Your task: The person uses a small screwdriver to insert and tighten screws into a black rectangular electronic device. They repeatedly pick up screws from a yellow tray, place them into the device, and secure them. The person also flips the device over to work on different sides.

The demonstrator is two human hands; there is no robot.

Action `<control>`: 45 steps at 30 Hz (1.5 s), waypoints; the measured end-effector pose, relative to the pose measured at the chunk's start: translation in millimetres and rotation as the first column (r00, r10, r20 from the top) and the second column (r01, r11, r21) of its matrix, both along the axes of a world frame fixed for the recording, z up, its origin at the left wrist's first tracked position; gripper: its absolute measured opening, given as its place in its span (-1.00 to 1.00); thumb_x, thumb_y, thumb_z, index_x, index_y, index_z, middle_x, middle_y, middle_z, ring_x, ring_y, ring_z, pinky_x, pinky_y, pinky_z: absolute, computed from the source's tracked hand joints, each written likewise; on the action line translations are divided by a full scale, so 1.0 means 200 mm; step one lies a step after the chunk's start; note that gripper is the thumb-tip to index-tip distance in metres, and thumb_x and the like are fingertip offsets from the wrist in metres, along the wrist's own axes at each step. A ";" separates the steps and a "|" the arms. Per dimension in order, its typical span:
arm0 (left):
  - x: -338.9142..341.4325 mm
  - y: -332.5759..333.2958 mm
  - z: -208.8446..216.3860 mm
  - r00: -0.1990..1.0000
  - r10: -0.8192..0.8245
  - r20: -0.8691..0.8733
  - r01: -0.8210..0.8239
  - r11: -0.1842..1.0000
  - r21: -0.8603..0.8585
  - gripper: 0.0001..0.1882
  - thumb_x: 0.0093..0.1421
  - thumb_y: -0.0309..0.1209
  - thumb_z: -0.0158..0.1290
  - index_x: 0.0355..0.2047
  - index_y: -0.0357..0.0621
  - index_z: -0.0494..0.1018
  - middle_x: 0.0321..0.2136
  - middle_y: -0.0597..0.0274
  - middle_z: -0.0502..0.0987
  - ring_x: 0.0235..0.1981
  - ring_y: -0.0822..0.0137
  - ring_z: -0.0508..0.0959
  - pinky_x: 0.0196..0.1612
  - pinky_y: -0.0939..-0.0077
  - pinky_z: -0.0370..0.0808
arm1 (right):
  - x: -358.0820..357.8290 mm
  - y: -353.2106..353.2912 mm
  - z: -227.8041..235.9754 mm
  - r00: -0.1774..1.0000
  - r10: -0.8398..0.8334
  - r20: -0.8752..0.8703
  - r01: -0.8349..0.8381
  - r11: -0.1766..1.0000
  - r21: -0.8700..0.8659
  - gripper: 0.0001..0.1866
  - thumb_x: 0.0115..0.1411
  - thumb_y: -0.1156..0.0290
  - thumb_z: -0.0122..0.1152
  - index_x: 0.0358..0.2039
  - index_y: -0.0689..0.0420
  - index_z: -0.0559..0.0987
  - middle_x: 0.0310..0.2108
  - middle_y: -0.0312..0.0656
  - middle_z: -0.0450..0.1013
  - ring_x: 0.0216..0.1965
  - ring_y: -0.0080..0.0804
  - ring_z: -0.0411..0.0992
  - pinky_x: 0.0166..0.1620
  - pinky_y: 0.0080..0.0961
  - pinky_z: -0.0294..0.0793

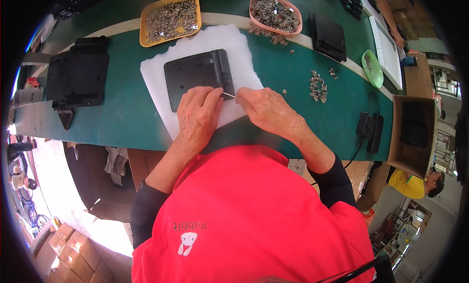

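Note:
A flat black plastic housing [188, 74] with a raised ridge along its right side lies on a white foam sheet [243, 56]. My left hand [198, 107] rests on the near edge of the housing, its fingers closed together by the lower right corner; whatever they pinch is hidden. In my right hand [268, 108] is a thin metal rod tool [228, 94], like a screwdriver shaft, its handle covered by my fingers. The shaft points left toward my left fingertips at the housing's corner.
A yellow tray [143, 29] and a pink tray [297, 20] of small metal parts stand at the back. Loose metal parts [318, 87] lie on the green table. Black housings [78, 75] are stacked at left, another black unit [328, 38] at right, near a green bowl [373, 74] and a power adapter [374, 131].

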State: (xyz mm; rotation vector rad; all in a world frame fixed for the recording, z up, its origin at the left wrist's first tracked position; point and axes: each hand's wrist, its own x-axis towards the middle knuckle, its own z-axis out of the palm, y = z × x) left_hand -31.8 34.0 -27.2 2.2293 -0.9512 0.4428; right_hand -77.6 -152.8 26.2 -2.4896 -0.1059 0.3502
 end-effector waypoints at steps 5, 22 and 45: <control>0.04 -0.02 0.00 0.998 -0.022 0.056 0.021 1.000 0.006 -0.80 -0.04 -0.54 0.20 -0.35 -0.15 0.50 -0.37 0.25 0.52 -0.26 0.18 0.53 -0.21 0.34 0.46 | 0.02 -0.03 -0.01 0.998 0.058 -0.022 -0.058 0.998 0.018 -0.85 0.21 0.49 -0.05 -0.28 0.20 0.49 -0.50 0.09 0.48 -0.40 0.14 0.47 -0.31 -0.11 0.45; 0.08 0.01 0.00 0.983 -0.164 0.088 0.161 0.986 0.033 -0.77 -0.11 -0.60 0.21 -0.39 -0.14 0.50 -0.41 0.26 0.55 -0.36 0.22 0.54 -0.31 0.40 0.47 | -0.11 0.02 -0.16 0.855 0.317 0.410 -0.092 0.871 -0.482 -0.89 0.03 0.52 0.08 -0.42 0.13 0.35 -0.59 -0.24 0.33 -0.61 -0.37 0.46 -0.57 -0.51 0.45; 0.02 0.01 -0.03 0.983 -0.086 0.161 0.070 0.993 0.098 -0.75 -0.03 -0.54 0.19 -0.28 -0.17 0.49 -0.34 0.21 0.53 -0.33 0.18 0.56 -0.27 0.34 0.49 | -0.11 -0.09 -0.08 0.860 0.261 0.440 -0.111 0.935 -0.337 -0.79 0.14 0.53 0.06 -0.20 0.20 0.53 -0.53 -0.19 0.45 -0.60 -0.42 0.46 -0.51 -0.51 0.44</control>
